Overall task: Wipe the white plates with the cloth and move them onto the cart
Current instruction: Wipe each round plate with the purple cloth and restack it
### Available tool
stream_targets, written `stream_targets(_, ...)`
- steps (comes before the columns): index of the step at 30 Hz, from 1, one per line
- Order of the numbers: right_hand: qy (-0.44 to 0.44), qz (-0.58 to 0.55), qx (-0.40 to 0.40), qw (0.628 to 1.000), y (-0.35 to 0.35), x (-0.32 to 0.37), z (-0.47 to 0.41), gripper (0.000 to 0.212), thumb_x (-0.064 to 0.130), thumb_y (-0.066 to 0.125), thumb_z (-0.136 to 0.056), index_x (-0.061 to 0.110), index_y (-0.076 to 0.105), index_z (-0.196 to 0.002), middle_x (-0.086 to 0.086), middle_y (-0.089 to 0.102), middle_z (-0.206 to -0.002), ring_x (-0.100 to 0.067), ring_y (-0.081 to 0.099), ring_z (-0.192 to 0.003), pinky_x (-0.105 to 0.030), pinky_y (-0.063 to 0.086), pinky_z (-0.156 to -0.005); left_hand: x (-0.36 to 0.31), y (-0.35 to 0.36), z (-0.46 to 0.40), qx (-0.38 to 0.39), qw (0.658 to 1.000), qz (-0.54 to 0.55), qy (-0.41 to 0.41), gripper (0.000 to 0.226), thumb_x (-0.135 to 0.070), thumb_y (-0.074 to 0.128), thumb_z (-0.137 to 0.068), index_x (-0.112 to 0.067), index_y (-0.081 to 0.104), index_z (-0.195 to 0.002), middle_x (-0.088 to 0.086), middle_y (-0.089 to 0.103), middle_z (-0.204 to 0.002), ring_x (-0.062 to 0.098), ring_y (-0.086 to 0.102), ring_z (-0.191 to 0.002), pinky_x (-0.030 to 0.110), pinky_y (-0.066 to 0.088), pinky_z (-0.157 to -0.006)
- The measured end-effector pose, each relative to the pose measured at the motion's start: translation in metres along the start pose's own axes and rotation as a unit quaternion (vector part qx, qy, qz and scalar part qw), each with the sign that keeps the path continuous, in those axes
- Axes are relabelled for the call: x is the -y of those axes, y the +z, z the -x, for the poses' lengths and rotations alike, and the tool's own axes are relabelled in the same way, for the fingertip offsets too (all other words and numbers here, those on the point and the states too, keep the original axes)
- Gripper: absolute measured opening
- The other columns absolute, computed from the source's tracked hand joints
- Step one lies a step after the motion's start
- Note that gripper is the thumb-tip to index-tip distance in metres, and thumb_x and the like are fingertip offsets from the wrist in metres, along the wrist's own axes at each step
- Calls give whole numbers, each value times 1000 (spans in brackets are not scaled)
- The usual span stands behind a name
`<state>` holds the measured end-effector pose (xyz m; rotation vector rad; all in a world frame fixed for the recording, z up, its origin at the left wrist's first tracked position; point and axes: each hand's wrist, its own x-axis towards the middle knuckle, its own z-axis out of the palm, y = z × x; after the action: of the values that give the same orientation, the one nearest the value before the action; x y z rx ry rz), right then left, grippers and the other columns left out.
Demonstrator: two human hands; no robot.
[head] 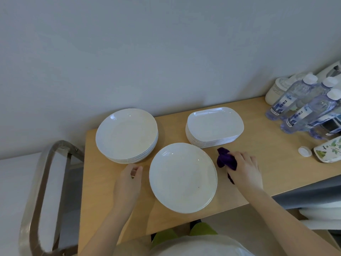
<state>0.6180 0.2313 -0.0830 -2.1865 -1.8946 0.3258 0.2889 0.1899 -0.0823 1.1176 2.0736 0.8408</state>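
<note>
A round white plate (182,177) lies near the front edge of the wooden table (258,159). Behind it to the left stands a stack of round white plates (127,134), and behind it to the right a stack of rounded rectangular white plates (215,125). My right hand (244,169) grips a crumpled purple cloth (225,158) on the table just right of the single plate. My left hand (129,179) hovers just left of that plate with fingers loosely curled, holding nothing. The metal handle of the cart (42,191) shows at the left.
Several water bottles (302,106) and a white jar (275,91) crowd the table's back right corner. A small white cap (304,151) and a leaf-patterned packet (328,151) lie at the right. The wall runs directly behind the table.
</note>
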Motion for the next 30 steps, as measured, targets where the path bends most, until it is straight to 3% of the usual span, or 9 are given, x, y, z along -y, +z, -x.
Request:
stream_targets(4, 76, 22, 93, 993, 11, 7, 4, 45, 34, 55, -90, 25, 45, -132, 0, 45, -134, -26, 36, -122, -44, 37, -97, 3, -16, -2, -55, 998, 15, 1, 18, -34, 47, -97, -30, 58, -83, -8, 65, -77, 13, 61, -72, 33, 51, -62)
stream_targets(7, 84, 98, 144, 981, 2, 20, -2, 49, 49, 47, -90, 28, 40, -134, 0, 42, -135, -25, 36, -125, -44, 34, -98, 7, -33, -10, -118, 992, 45, -12, 27, -32, 41, -99, -27, 56, -77, -5, 63, -73, 18, 60, -68, 32, 45, -58)
stream_targets(10, 24, 179, 105, 978, -15, 42, -7, 36, 53, 40, -91, 29, 51, -116, 4, 53, -119, -21, 46, -112, -38, 37, -87, 14, -54, -31, -145, 987, 46, -40, 20, -32, 39, -98, -21, 55, -91, 0, 62, -81, 20, 60, -71, 33, 45, -58)
stream_targets(13, -29, 75, 46, 996, -32, 78, -15, 19, 35, 42, -92, 22, 54, -97, 4, 56, -96, -22, 54, -92, -34, 41, -71, 16, -71, -57, -115, 989, 46, -80, 35, -37, 42, -98, -15, 45, -125, 5, 62, -91, 19, 62, -74, 40, 51, -68)
stream_targets(16, -62, -54, 101, 991, -31, 129, -32, 21, 29, 41, -94, 19, 55, -106, 1, 61, -98, -23, 58, -90, -33, 43, -70, 12, -81, -81, -87, 991, 35, -96, 48, -39, 45, -98, -10, 39, -136, 11, 63, -94, 21, 62, -72, 36, 51, -65)
stream_targets(21, -94, -103, 164, 977, 8, 216, -59, 35, 38, 38, -98, 10, 53, -115, -10, 63, -106, -29, 58, -90, -38, 47, -78, 5, -82, -106, -44, 995, -7, -89, 46, -35, 48, -97, -8, 44, -135, 14, 66, -91, 23, 65, -65, 38, 56, -64)
stream_targets(25, -70, -36, 159, 984, 37, 251, -74, 54, 50, 39, -96, 7, 41, -128, -9, 59, -113, -29, 59, -102, -35, 46, -74, 7, -83, -113, -18, 997, -28, -75, 42, -26, 52, -95, -10, 45, -134, 9, 68, -71, 25, 67, -55, 44, 60, -67)
stream_targets(28, -78, 19, 175, 981, 42, 249, -83, 44, 41, 45, -96, 8, 42, -126, -7, 60, -110, -23, 57, -90, -32, 42, -67, 7, -84, -116, -1, 997, -55, -57, 35, -16, 49, -93, -10, 48, -127, 9, 67, -61, 23, 65, -48, 39, 59, -59)
stream_targets(30, -85, 32, 195, 977, 43, 247, -86, 34, 30, 46, -96, 11, 46, -123, -5, 59, -110, -19, 52, -83, -29, 40, -67, 5, -85, -117, 9, 996, -86, -38, 22, -11, 45, -91, -13, 50, -112, 10, 64, -56, 22, 63, -44, 36, 57, -54)
